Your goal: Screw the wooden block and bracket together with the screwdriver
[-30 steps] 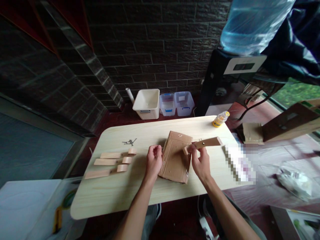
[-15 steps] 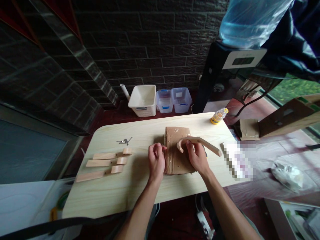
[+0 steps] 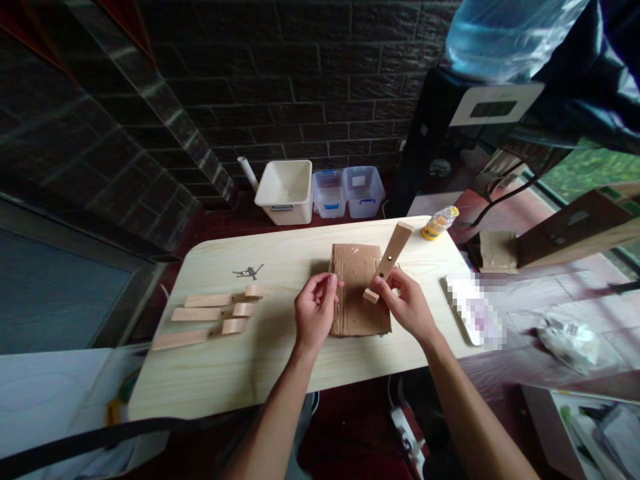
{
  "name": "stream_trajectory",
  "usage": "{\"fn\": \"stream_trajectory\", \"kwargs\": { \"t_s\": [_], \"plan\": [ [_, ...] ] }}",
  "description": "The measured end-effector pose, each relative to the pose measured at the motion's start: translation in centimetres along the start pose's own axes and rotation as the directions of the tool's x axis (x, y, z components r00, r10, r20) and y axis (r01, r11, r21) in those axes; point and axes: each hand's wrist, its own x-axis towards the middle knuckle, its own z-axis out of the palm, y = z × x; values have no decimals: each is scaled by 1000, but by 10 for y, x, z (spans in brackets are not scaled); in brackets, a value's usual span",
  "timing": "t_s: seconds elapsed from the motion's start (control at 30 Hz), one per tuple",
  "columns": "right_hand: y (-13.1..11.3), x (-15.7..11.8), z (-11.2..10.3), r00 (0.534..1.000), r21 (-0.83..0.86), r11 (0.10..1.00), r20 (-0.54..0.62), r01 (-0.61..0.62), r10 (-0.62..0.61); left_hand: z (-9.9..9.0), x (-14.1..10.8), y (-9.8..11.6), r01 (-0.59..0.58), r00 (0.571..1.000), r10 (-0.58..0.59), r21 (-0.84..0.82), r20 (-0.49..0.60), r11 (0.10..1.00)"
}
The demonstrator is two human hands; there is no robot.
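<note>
My right hand grips a wooden hook near its lower end. The hook stands tilted over the cardboard box, its flat face with two holes showing. My left hand is at the box's left edge, thumb and fingertips pinched together; whatever they may hold is too small to make out. Left of it on the table, several more wooden hooks lie in a group. A small pile of screws lies behind them.
On the light wooden table, a clear bottle with yellow parts stands at the back right. A white, partly blurred-out object lies at the right edge. Beyond the table are a cream bin and clear plastic boxes.
My right hand has turned the wooden hook from lying sideways to pointing up and away, its holed face now showing. My left hand stays pinched beside the box.
</note>
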Motion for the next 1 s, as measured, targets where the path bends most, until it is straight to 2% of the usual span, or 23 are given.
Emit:
{"fn": "stream_trajectory", "kwargs": {
  "t_s": [0.1,0.2,0.3,0.47,0.6,0.67,0.77,0.93,1.0],
  "plan": [
    [-3,-6,5,1000,16,1000,2,-5,5,3,-3,1,-158,985,164,115,-52,981],
    [-12,-9,7,1000,31,1000,30,-6,5,3,-3,3,-368,919,392,276,-37,888],
    [-19,-12,7,998,57,998,69,-18,14,2,-4,3,-428,889,457,320,-17,845],
    [-14,-22,2,986,123,989,157,-77,57,7,-9,1,-344,928,369,262,-50,902],
    [-1,-26,-5,977,208,970,195,-124,83,11,-6,1,-227,970,232,74,-68,971],
    [4,-24,-9,976,246,960,199,-134,85,10,-2,1,-151,988,152,-64,0,986],
    [5,-20,-13,974,279,950,210,-142,84,6,2,3,-63,986,95,-223,135,973],
    [-3,-19,-14,960,267,950,264,-160,88,4,-1,7,-30,929,95,-183,358,983],
    [-7,-20,-15,950,256,953,300,-164,83,5,-2,6,-39,919,102,-170,380,985]
  ]
}}
